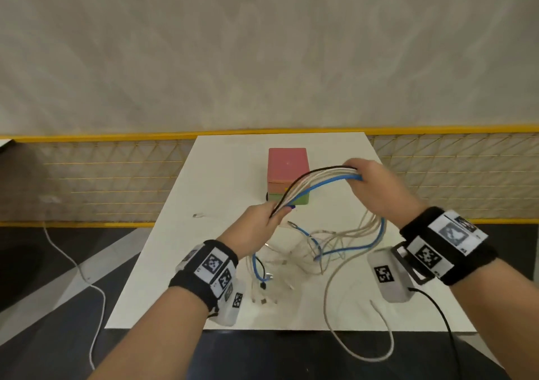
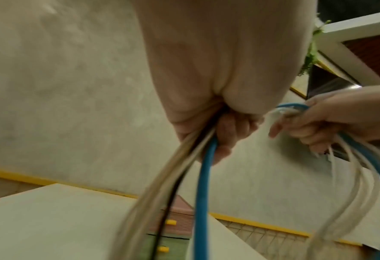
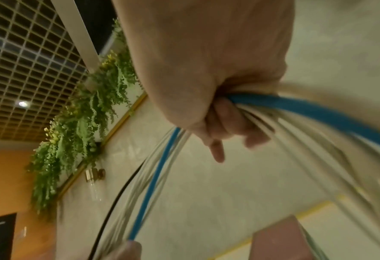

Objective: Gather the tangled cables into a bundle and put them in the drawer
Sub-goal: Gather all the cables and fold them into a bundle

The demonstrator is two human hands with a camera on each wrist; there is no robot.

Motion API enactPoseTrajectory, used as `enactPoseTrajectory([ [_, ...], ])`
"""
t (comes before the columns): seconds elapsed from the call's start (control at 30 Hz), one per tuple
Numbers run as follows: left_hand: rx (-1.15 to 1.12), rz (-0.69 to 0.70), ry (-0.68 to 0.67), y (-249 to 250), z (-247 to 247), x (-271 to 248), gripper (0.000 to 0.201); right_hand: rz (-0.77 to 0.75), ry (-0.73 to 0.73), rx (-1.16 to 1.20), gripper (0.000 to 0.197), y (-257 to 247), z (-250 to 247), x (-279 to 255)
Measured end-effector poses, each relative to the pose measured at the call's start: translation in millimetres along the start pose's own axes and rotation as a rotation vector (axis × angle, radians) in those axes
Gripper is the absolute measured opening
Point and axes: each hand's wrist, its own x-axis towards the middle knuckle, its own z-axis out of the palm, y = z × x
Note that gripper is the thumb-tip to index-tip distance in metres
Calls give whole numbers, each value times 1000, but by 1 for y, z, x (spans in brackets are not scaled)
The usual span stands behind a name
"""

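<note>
A bunch of white, blue and black cables (image 1: 316, 179) arches between my two hands above the white table (image 1: 221, 175). My left hand (image 1: 259, 222) grips one end of the bunch, and its fingers (image 2: 229, 133) curl round the strands. My right hand (image 1: 370, 184) grips the other end, fingers (image 3: 227, 123) wrapped over the cables (image 3: 296, 109). Loose loops and plugs (image 1: 315, 248) hang from both hands onto the table. A small drawer unit (image 1: 288, 172), pink on top with orange and green drawers below, stands behind the cables; its drawers look closed.
A white cable (image 1: 344, 321) droops over the table's front edge. One small connector (image 1: 199, 215) lies alone at the left of the table. A yellow-framed mesh fence (image 1: 102, 181) runs behind the table. Another white cord (image 1: 87, 277) trails across the dark floor at left.
</note>
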Motion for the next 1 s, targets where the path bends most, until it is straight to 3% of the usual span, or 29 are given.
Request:
enactPoseTrajectory([
  [0.03, 74, 2, 14, 2, 2, 3, 27, 67, -42, -136, 29, 3, 2, -3],
  [0.1, 232, 26, 11, 12, 2, 10, 31, 89, -15, -477, 82, -2, 7, -11],
  [0.17, 351, 69, -10, 23, 5, 19, 32, -128, 87, -643, 110, -20, 15, -17],
  [0.23, 388, 164, -32, 38, 7, 26, 27, -366, 93, -673, 107, -37, 31, -17],
  [0.27, 378, 214, -32, 46, 6, 27, 24, -417, 31, -627, 95, -43, 38, -16],
  [0.37, 286, 280, -35, 54, -2, 24, 21, -319, -84, -441, 47, -48, 33, -10],
  [0.5, 166, 283, -28, 35, -6, 17, 20, -278, 26, -243, 37, -36, 25, -16],
  [0.63, 192, 136, -3, -5, -2, 21, 27, -123, 119, 67, 28, -9, 14, -23],
  [0.7, 195, 67, -4, -15, 2, 21, 28, -73, 87, 66, 24, 7, 14, -27],
  [0.77, 235, 56, -8, -16, 7, 23, 24, -5, -53, -28, 19, 17, 18, -32],
  [0.8, 257, 65, -7, -13, 8, 23, 21, 41, -131, -77, 24, 19, 19, -35],
  [0.87, 325, 94, -7, -5, 10, 26, 14, 102, -250, -192, 56, 19, 18, -38],
  [0.93, 453, 144, -12, 7, 13, 29, 17, 46, -290, -299, 86, 10, 20, -38],
  [1.0, 566, 228, -21, 23, 20, 32, 19, -63, -271, -243, 91, -3, 30, -35],
])
